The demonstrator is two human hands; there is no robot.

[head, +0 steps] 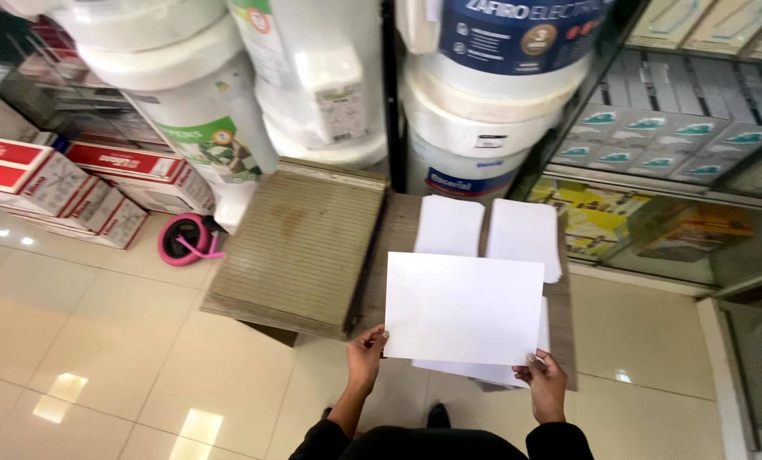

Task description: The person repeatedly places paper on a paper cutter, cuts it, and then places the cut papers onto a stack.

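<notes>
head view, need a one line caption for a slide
Both hands, left hand and right hand, hold a blank white sheet over paper stacks beside a paper cutter.

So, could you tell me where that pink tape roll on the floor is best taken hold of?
Judging by its pose, grip the tape roll from above. It lies flat on the tiles with its ring facing up, so fingers can probably pinch across the rim, one inside the centre hole. The boxes crowd its far side, so come from the near side.

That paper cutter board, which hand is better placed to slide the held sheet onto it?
Probably the left hand: it grips the white sheet at its lower left corner, beside the paper cutter board. The right hand is on the far side.
</notes>
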